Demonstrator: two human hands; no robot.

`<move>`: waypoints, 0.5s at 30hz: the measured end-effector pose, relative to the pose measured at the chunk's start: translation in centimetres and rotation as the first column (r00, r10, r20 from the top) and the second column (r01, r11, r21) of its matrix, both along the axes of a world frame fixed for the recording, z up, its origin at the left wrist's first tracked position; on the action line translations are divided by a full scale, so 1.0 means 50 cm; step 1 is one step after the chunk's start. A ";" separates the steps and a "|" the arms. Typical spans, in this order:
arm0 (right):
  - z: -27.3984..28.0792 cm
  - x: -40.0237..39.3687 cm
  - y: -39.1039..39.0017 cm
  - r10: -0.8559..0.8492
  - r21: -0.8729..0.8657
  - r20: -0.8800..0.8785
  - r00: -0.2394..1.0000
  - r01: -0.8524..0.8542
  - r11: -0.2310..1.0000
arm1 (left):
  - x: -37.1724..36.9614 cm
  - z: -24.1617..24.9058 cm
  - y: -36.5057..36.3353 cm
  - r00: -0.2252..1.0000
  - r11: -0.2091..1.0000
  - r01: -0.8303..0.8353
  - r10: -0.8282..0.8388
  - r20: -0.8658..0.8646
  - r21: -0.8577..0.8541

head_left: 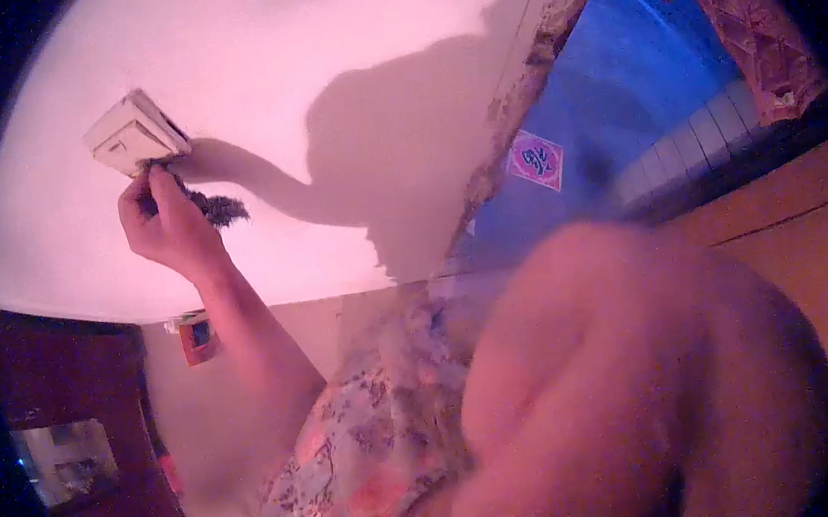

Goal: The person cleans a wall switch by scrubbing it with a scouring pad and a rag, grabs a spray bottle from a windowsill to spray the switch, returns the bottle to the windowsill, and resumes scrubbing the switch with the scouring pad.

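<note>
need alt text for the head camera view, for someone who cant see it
A raised hand presses a dark cloth against a pale switch box on a pink-lit wall, where the arm's shadow falls. A floral sleeve and a blurred arm fill the foreground.

Raised hand (167, 221), fingers clenched

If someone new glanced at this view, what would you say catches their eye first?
Probably the raised hand at upper left, pressing a dark cloth against a pale wall switch plate. Next, the large shadow of the arm and body across the pink-lit wall. A big blurred shape fills the lower right, too close to identify, beside a floral sleeve.
</note>
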State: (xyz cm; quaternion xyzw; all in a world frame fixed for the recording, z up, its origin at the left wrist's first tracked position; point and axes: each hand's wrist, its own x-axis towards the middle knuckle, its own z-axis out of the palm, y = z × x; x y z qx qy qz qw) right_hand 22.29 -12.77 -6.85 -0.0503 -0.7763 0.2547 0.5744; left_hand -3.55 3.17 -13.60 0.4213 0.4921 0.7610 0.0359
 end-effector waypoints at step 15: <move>-0.041 -0.027 0.010 0.169 -0.133 0.032 0.985 -0.163 0.978 | -0.010 -0.006 -0.027 0.990 0.996 -0.089 0.088 -0.110 -0.008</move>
